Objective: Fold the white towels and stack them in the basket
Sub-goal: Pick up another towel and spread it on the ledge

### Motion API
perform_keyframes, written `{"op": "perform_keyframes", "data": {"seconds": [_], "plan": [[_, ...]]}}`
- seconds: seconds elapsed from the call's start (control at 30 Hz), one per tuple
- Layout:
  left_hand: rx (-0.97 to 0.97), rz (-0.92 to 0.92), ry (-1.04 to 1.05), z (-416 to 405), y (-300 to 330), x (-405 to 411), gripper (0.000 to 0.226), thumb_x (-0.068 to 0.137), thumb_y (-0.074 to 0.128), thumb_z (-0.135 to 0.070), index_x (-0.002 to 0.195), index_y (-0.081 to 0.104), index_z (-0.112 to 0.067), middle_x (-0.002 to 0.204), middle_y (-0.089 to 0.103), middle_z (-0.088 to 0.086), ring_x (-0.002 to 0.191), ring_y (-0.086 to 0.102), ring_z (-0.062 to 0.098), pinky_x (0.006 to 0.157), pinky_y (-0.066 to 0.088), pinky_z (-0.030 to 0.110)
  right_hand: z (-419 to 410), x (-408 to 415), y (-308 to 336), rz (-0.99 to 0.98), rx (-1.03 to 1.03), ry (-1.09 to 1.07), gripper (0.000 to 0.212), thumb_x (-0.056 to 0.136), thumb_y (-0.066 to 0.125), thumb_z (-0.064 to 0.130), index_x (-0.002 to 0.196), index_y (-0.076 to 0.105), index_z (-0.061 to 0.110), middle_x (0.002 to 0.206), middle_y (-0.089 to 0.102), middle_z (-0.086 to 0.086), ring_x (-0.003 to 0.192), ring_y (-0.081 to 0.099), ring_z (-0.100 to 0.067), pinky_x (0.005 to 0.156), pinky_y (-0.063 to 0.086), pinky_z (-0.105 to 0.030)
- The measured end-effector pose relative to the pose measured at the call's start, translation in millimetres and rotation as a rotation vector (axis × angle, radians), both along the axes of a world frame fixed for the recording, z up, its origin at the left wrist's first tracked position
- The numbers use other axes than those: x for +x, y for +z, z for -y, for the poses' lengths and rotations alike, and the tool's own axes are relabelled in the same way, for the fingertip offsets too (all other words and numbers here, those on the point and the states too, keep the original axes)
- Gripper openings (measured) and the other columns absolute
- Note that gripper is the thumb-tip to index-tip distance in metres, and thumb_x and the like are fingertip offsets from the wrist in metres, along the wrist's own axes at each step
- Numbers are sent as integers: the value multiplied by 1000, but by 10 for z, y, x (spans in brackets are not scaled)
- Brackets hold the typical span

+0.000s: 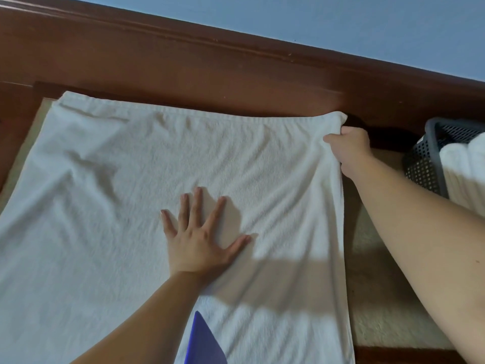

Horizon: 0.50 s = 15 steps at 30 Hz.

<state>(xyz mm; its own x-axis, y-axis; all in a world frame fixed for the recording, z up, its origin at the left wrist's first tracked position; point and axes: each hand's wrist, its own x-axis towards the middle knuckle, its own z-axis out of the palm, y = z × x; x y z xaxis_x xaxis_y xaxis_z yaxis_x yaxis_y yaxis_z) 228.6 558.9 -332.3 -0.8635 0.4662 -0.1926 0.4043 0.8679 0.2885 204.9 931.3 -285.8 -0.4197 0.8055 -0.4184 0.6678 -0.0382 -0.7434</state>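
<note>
Towel (126, 195) under flat left hand (199, 240), corner seemingly in right hand (349, 148).

Terry-cloth towel (157, 166); perforated plastic basket (425, 164); glossy wood headboard (183, 64).

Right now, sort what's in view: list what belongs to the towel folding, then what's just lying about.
Job:
spread white towel
left hand, pressing it flat
right hand, gripping its far corner
grey basket
folded towels inside the basket

Lying about:
wooden headboard
purple object, near edge
</note>
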Motion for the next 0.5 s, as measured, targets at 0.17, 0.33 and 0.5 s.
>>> {"op": "perform_keyframes", "data": {"seconds": [0.17, 0.33, 0.5], "plan": [[5, 5, 3, -4, -1, 0, 103, 73, 26, -104, 161, 16, -51, 175, -4, 1, 161, -5, 30, 123, -6, 67, -77, -10, 82, -66, -169, -149, 39, 87, 70, -2, 120, 76, 19, 106, 77, -7, 97, 75, -27, 87, 63, -46], [8, -2, 8, -2, -11, 1, 102, 74, 28, -104, 161, 17, -51, 175, -3, 1, 161, -5, 30, 123, -5, 67, -38, 72, 70, -38, -82, -80, 33, 87, 75, 5, 117, 70, 17, 104, 72, -4, 95, 72, -21, 91, 61, -42], [6, -4, 7, -4, -26, 2, 102, 74, 28, -104, 160, 19, -51, 175, -2, 1, 161, -3, 30, 123, -5, 67, 120, 312, 50, 53, -104, 18, 17, 89, 78, 30, 101, 68, 25, 109, 72, -1, 102, 70, -24, 88, 57, -41]]}}
